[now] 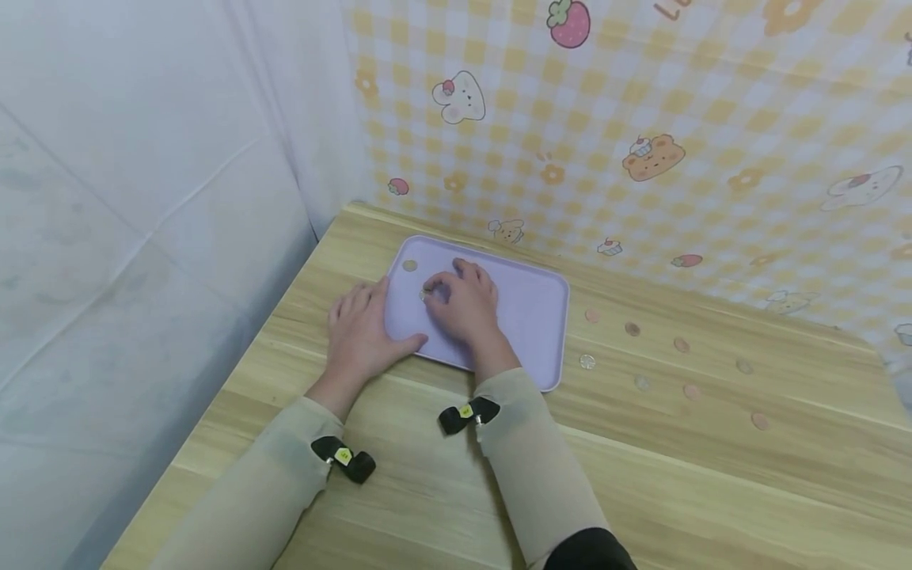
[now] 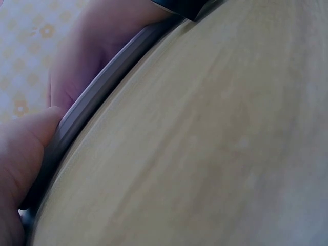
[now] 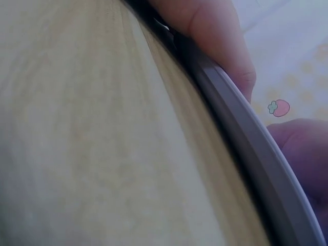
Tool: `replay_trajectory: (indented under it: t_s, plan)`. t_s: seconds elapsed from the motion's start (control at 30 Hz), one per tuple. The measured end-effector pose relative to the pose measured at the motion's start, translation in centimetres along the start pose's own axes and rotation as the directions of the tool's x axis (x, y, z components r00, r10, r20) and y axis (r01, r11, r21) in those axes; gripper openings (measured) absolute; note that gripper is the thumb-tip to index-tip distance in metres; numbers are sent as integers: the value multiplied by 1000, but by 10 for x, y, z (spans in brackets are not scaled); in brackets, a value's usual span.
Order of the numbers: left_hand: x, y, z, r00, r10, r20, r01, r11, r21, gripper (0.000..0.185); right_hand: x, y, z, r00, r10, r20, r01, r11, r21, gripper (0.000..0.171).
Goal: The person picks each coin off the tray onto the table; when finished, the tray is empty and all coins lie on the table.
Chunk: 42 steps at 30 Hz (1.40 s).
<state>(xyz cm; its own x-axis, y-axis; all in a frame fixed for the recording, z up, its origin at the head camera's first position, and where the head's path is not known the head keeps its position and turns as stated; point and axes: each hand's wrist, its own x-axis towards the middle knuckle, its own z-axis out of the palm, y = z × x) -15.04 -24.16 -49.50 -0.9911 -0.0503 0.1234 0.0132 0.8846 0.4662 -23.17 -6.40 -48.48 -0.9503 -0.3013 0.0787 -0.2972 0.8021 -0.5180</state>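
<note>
A pale purple tray (image 1: 530, 324) lies on the wooden table in the head view. My right hand (image 1: 466, 305) is over its left half, thumb and index finger pinching a coin (image 1: 424, 295) close to the tray's surface. Another coin (image 1: 409, 266) lies flat in the tray's far left corner. My left hand (image 1: 365, 332) spreads around the near left corner, its thumb on the near rim and its fingers along the left side. The left wrist view shows the left thumb (image 2: 31, 138) against the tray rim (image 2: 97, 87); the right wrist view shows no coin.
Several coins, among them a silvery coin (image 1: 587, 362) and a dark copper coin (image 1: 632, 329), lie scattered on the wooden table (image 1: 641, 491) right of the tray. A yellow checked cloth (image 1: 527, 127) hangs behind the table, and a white cloth (image 1: 142, 237) hangs at the left.
</note>
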Motion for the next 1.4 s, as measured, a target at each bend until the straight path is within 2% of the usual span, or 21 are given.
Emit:
replay_trajectory:
  t_s: [0.17,0.33,0.53,0.63,0.77,1.13,1.3,1.4]
  plan:
    - [-1,1,0,1000,1,-1,-1,1000,3,121,0,3,-2,1000,-19,16,19,1000,24,21]
    - [-1,1,0,1000,3,-9,-2,1000,6,120,-1,5,1,995,-91,-49,95,993,70,19]
    - [-2,2,-1,1000,2,-7,-2,1000,-7,120,-3,6,5,968,-216,-127,234,961,150,14]
    - [-2,1,-1,1000,1,-8,-1,1000,-12,120,-4,5,7,951,-269,-153,291,945,147,14]
    - [-3,0,0,1000,1,-17,-1,1000,-15,120,-5,5,7,940,-296,-166,319,938,135,15]
    - [-3,1,2,1000,0,-26,-1,1000,-23,119,-6,5,5,944,-294,-150,313,942,122,27]
    - [-3,2,3,1000,-1,-26,1,1000,-19,120,-6,5,5,967,-190,-170,232,933,276,29]
    - [-3,2,2,1000,0,-27,-1,1000,-22,120,-6,4,3,974,-100,-204,177,898,403,30]
